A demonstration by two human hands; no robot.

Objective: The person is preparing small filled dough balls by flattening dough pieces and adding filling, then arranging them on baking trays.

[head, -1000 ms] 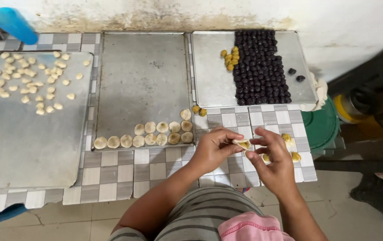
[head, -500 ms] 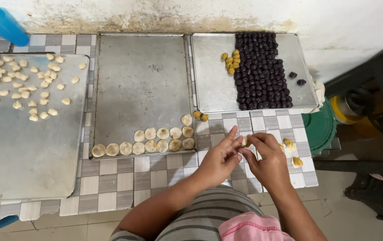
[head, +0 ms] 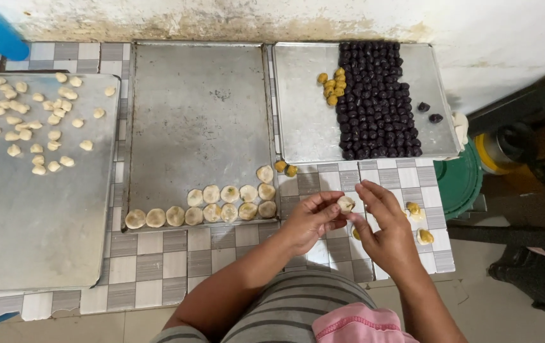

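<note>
I see both hands meeting over the tiled counter [head: 158,267], just below the right tray [head: 304,127]. The left hand [head: 310,219] has its fingers curled round a small pale dough ball [head: 346,203], pinching it at the fingertips; the right hand [head: 386,235] touches the same ball with its thumb and forefinger, its other fingers spread loosely and clear of it. So the ball sits held between the two hands, above the counter and not resting on it, which I judge suits turning and closing it from both sides.

The right tray carries a dense block of dark balls [head: 377,101] with a few yellow balls [head: 332,86] at the block's left edge. Two more yellow pieces [head: 285,168] lie on the counter at that tray's lower left corner, and a few filled dough pieces [head: 419,222] lie below its lower right corner, beside the right hand.

Left of the right tray is the middle tray [head: 196,108], bare but for two rows of flattened rounds [head: 221,203] along its near edge, close to the left hand. Further left, a third tray [head: 31,222] holds scattered dough lumps [head: 25,114] in its far part.
</note>
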